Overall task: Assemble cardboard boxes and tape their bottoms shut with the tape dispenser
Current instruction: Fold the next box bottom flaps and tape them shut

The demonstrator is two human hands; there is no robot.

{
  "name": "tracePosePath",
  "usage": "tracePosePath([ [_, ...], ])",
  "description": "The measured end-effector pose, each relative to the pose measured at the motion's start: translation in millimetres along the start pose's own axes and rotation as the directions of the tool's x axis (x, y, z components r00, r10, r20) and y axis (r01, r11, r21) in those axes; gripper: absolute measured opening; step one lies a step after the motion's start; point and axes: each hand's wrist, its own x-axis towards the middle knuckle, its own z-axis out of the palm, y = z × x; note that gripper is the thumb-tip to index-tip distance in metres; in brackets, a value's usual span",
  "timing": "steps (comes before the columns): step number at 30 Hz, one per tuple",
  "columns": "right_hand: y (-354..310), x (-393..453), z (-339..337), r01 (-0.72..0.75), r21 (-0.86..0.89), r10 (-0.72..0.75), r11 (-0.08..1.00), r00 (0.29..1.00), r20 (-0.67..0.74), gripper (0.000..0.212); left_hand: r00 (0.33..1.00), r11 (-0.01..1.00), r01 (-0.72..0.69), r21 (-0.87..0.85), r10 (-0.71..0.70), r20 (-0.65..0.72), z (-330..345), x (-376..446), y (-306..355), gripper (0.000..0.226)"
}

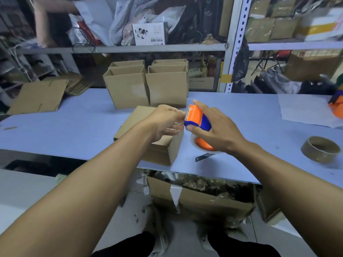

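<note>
At the near edge of the worktop [74, 130], head view: a small cardboard box [157, 143] sits bottom-up, with the right hand [217, 130] wrapped around the orange-and-blue tape dispenser [197, 118] just above its right end. The left hand [167, 121] pinches what looks like the loose tape end at the dispenser's toothed edge, directly over the box. Box likely light, stiff but crushable, so steady it by its walls; tape thin and sticky, best held by its edge.
</note>
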Motion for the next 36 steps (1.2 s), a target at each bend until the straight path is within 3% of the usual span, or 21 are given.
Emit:
tracePosePath([
  [5,-8.5,5.8,-2.4,-0.043,-0.097,0.044,0.994,0.999,0.009,0.075,0.987,0.973,-0.068,0.221,0.098,-0.127,-8.5,2.5,7.5,0.019],
  [9,-9.7,6.3,0.2,-0.016,-0.183,0.031,0.983,0.996,0.078,0.075,0.973,0.921,-0.033,0.388,0.119,-0.200,-13.5,14.0,11.5,0.025],
  [16,-7.0,6.6,4.2,0.002,-0.260,0.041,0.966,0.986,0.161,0.078,0.952,0.857,0.052,0.513,0.113,-0.285,-11.7,24.7,-5.1,0.017],
  [21,-2.0,11.3,8.9,-0.018,-0.254,0.071,0.967,0.977,0.201,0.077,0.942,0.788,0.067,0.612,0.153,-0.300,-19.0,28.2,-13.5,0.024],
  [26,20.4,3.1,5.8,-0.033,-0.310,0.097,0.950,0.976,0.193,0.076,0.952,0.829,0.027,0.558,0.149,-0.267,-51.1,32.9,-23.5,0.027],
  [34,25.5,9.8,8.0,0.049,-0.409,0.044,0.911,0.975,0.216,0.078,0.960,0.879,0.032,0.476,0.106,-0.261,-47.3,41.3,-36.5,0.008],
  [36,27.7,10.2,11.0,0.055,-0.425,0.046,0.904,0.974,0.223,0.077,0.958,0.864,0.018,0.503,0.130,-0.258,-43.2,41.5,-37.4,0.013],
])
